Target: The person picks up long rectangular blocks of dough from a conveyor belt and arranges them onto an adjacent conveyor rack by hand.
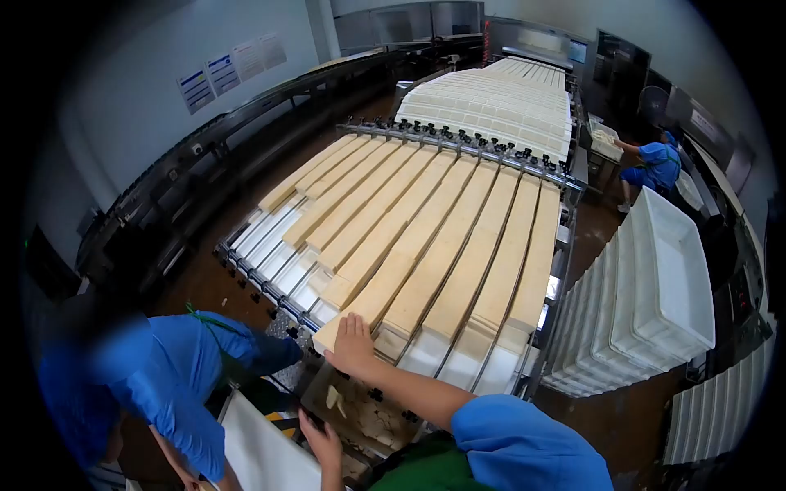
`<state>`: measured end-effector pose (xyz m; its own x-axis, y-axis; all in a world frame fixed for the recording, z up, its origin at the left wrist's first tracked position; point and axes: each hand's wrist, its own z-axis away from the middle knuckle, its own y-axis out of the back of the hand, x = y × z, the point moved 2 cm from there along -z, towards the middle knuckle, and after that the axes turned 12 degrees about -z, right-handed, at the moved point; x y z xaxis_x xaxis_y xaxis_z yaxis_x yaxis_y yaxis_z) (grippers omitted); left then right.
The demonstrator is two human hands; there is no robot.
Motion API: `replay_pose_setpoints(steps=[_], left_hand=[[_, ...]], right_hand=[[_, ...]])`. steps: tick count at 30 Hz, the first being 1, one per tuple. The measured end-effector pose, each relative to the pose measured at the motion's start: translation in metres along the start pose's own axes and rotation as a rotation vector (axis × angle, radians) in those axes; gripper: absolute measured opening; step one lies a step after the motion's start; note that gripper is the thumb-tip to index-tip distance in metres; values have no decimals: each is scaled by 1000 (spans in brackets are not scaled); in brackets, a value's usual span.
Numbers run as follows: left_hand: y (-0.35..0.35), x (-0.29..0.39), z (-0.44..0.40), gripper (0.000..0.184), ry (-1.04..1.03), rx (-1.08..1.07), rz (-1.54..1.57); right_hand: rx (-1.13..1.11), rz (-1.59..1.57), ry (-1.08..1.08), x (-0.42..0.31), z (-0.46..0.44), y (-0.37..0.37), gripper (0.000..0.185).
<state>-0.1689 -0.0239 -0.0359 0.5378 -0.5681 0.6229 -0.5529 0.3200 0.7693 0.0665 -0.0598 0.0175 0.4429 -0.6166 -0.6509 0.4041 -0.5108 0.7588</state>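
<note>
My right hand (pixel 354 347) rests on the near end of a long tan slab strip (pixel 389 282), fingers stretched flat along its top. Several more pale tan strips (pixel 483 245) lie side by side on the conveyor, split by thin dark rods. Low in view, my left hand (pixel 322 442) is beside the edge of a white tray (pixel 266 450), its fingers apart. I cannot tell whether it touches the tray. Below the conveyor's end, a bin (pixel 368 409) holds broken tan pieces.
A co-worker in blue (pixel 176 360) leans in close on the left. Tall stacked white crates (pixel 630 303) stand on the right. Behind them another person (pixel 655 164) reaches to a white crate (pixel 606 141). A bar with black knobs (pixel 458 143) crosses the conveyor.
</note>
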Motion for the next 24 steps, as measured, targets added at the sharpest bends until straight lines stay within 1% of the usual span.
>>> replay_pose_setpoints(steps=[1,2,4,5,6,7,8,9,10,11,12,13,14,15,17,19,20,21,23,24], left_hand=[[1,-10,19,67,66,-16,2],[1,-22,36,67,61,-12,3],[2,-44,66,62,-14,-11,-138],[-2,-57,71,62,-12,-4,-135],[-11,-77,74,46,376,-70,265],[-18,-92,81,34,762,-134,670],[-18,-103,91,34,774,-123,676],[-11,-102,96,33,148,-42,240],[-11,-98,110,31,-463,33,-213],[-7,-90,115,31,-434,37,-216],[-6,-85,115,40,-347,10,-248],[-1,-77,114,50,-251,-18,-281],[2,-69,114,45,-230,-12,-283],[3,-64,113,41,-201,-7,-286],[5,-62,111,42,-171,-44,-288],[3,-65,114,41,-149,-28,-312],[3,-64,114,41,-128,-36,-312],[3,-63,113,41,-116,-43,-309],[1,-66,114,41,-118,-22,-319],[1,-66,113,41,-141,5,-318]], right_hand=[[-21,7,-29,-2,2,1,90],[-44,14,-56,-4,3,2,87],[-34,-20,-61,-5,2,-2,83],[-28,-50,-65,-5,1,-5,80],[-30,-47,-55,-6,3,-5,80],[-3,-82,0,-6,6,-4,75],[19,-116,55,-5,11,-3,70],[0,-110,64,-4,15,-5,70],[115,-152,155,-4,20,-6,67],[223,-198,245,-6,27,-5,64],[259,-310,270,-7,33,-7,62],[221,-352,293,-11,39,-6,63],[173,-396,315,-14,44,-4,63],[203,-347,389,-17,49,-2,66],[104,-341,420,-22,49,-1,67],[-49,-342,358,-26,44,4,67],[-77,-359,325,-25,38,1,68],[-109,-356,336,-27,30,1,68],[-149,-366,166,-29,11,3,71],[-158,-361,173,-30,0,2,71]])
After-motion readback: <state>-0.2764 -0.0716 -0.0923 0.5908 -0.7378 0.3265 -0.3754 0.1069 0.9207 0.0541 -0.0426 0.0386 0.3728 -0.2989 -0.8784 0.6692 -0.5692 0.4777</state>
